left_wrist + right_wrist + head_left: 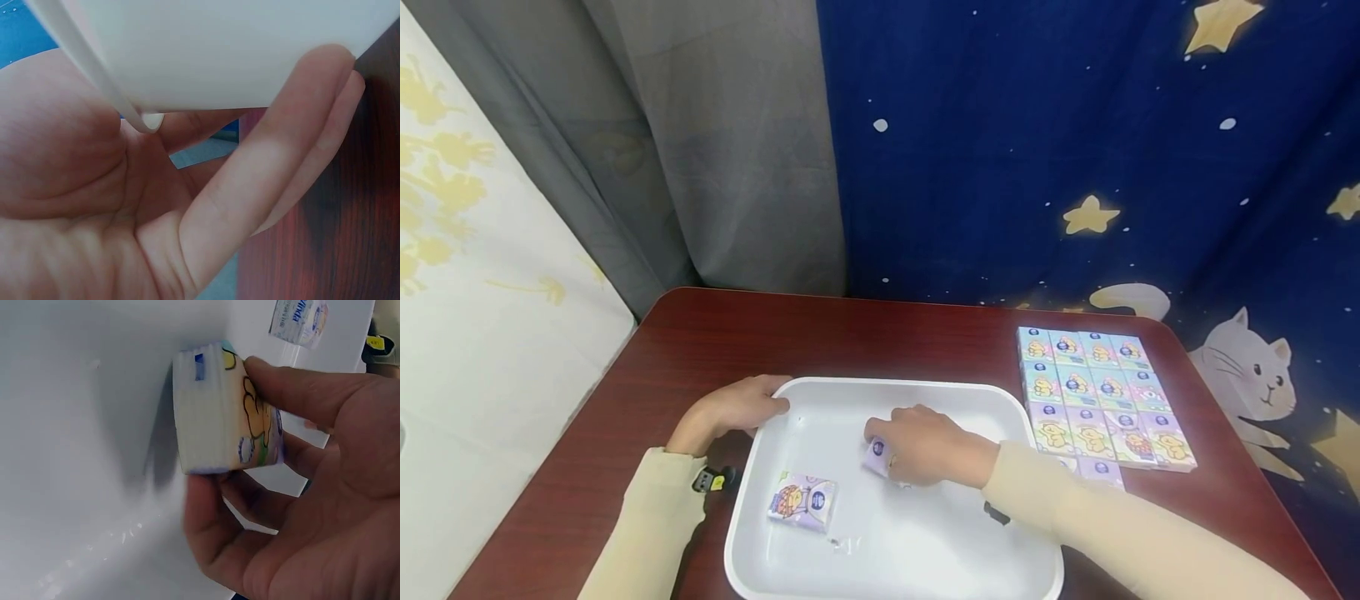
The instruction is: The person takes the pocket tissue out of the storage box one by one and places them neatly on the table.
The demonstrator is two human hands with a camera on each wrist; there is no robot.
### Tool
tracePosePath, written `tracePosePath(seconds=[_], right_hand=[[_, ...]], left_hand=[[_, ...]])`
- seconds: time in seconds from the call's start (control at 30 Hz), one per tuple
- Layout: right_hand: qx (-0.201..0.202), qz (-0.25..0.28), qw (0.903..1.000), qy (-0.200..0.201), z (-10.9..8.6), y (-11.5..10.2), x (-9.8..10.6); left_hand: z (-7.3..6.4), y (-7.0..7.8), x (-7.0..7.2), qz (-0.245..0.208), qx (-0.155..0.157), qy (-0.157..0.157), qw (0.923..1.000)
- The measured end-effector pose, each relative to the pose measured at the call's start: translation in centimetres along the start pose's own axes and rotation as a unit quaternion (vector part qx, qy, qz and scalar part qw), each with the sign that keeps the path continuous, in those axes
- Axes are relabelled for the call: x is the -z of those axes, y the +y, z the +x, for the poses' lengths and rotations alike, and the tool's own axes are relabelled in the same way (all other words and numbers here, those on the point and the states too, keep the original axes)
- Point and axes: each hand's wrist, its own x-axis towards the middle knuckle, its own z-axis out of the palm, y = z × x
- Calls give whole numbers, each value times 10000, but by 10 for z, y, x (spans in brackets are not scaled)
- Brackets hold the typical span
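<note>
My left hand grips the far left corner of a white tray. Its thumb lies over the rim, and in the left wrist view the fingers reach along the outer wall. Over the tray's floor, my right hand pinches a small tissue pack between thumb and fingers; from the head the hand covers most of this pack. A second tissue pack, purple and white with a cartoon print, lies flat in the tray's left part.
Rows of similar tissue packs lie side by side on the dark red table, right of the tray. My right forearm partly hides the nearest row. A scrap of clear plastic lies in the tray. Curtains hang behind the table.
</note>
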Motion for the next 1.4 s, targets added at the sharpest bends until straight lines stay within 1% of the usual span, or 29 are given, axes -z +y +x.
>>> tracePosePath(seconds=[0.17, 0.27, 0.43, 0.57, 0.77, 0.87, 0.93, 1.0, 1.1, 1.17, 1.23, 1.33, 1.4], right_hand=[[-5, 336, 9990, -296, -8, 6, 7], [-68, 516, 9979, -374, -12, 10, 9], [-2, 723, 9970, -271, -20, 19, 13], [123, 910, 9957, -100, -30, 27, 21], [438, 1270, 9908, 167, -46, 44, 29], [464, 1499, 9873, 237, -56, 54, 29], [494, 1759, 9828, 283, -62, 62, 29], [445, 2208, 9740, 262, -68, 69, 30], [220, 2837, 9583, 274, -79, 78, 31], [3, 3116, 9497, 329, -88, 83, 31], [-172, 3226, 9452, 466, -96, 89, 32], [-328, 3280, 9415, 699, -109, 98, 32], [-423, 3374, 9367, 835, -118, 105, 32]], left_hand=[[0, 0, 0, -5, -31, -10, 10000], [0, 0, 0, 9, -32, -6, 10000], [0, 1, 0, -2, -37, -31, 10000], [1, 2, 0, -25, -47, -64, 10000], [1, 1, 0, 16, -35, -48, 10000], [1, 1, 0, 42, -29, -45, 10000], [1, 1, 0, 62, -34, -38, 10000], [1, 1, 0, 73, -29, -26, 10000], [1, 1, 0, 80, -23, -6, 10000], [1, 0, 0, 83, -14, -1, 10000], [0, 0, 0, 90, -23, 2, 10000], [0, 0, 0, 86, -42, 9, 10000], [0, -1, 0, 51, -42, 5, 10000]])
